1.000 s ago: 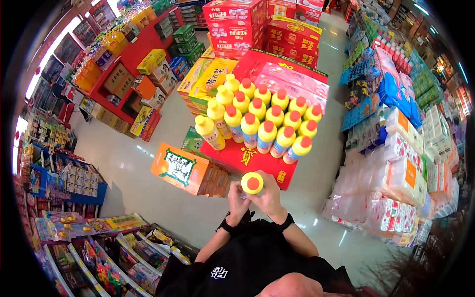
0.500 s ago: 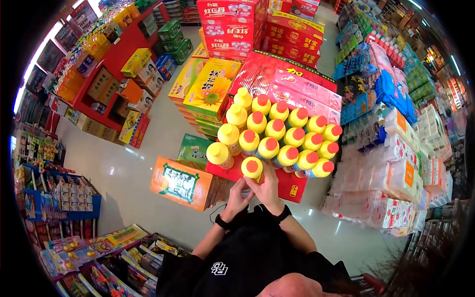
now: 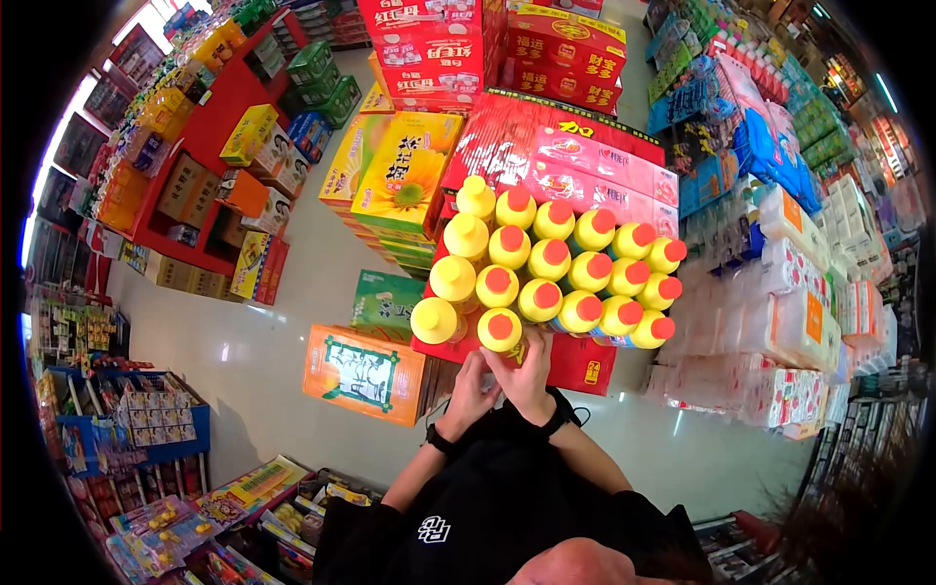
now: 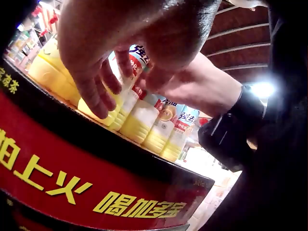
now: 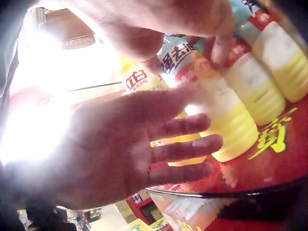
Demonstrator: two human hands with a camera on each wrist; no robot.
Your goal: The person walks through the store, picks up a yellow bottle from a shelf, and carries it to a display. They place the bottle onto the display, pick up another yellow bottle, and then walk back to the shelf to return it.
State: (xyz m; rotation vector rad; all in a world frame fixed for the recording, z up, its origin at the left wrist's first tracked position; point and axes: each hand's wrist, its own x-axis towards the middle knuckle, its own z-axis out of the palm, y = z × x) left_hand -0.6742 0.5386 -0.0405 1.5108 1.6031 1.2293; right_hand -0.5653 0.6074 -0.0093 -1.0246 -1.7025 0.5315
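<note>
Seemingly, the right hand [image 3: 527, 380] grips the nearest bottle [image 3: 499, 333], just ahead; the left hand [image 3: 472, 395], fingers straight, hangs beside.

Shows yellow under a red cap on the front bottle [image 3: 500, 330] at the near edge of the red case [image 3: 571, 367], and yellow right up to the caps on the bottle row [image 3: 454, 280] along its left edge. Turns to yellow lettering at its near right corner. Runs to orange round a white, green-framed panel on the carton [image 3: 363, 373] off its near left corner
</note>
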